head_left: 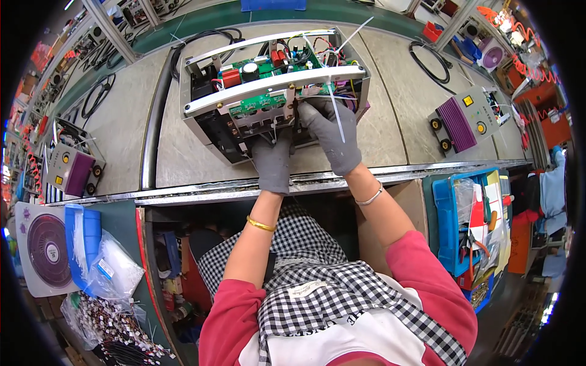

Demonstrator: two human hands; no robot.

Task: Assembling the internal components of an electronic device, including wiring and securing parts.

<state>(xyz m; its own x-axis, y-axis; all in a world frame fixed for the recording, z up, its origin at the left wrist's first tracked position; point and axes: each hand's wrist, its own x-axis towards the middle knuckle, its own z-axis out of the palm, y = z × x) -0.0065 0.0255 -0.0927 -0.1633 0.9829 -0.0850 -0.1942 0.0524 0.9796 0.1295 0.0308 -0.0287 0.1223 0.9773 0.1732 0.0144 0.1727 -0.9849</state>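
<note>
An electrical unit with an open metal frame (201,108) stands on the bench in front of me. Green circuit boards (259,105), red parts and bundled wires fill it. My left hand (271,160), in a grey glove, reaches into its near side under a board; its fingers are hidden. Beside it my right hand (332,137), also gloved, is closed with bent fingers against the near side by the wires. What it pinches is too small to tell. A long white cable tie (337,116) hangs down in front of the right hand; another cable tie (356,34) sticks up behind.
Purple-sided units stand at right (465,122) and left (73,168). Black cables (430,67) lie coiled on the metal bench (390,143). A blue bin (448,226) with tools sits at lower right. At lower left are a fan panel (49,250) and a pile of wire connectors (116,323).
</note>
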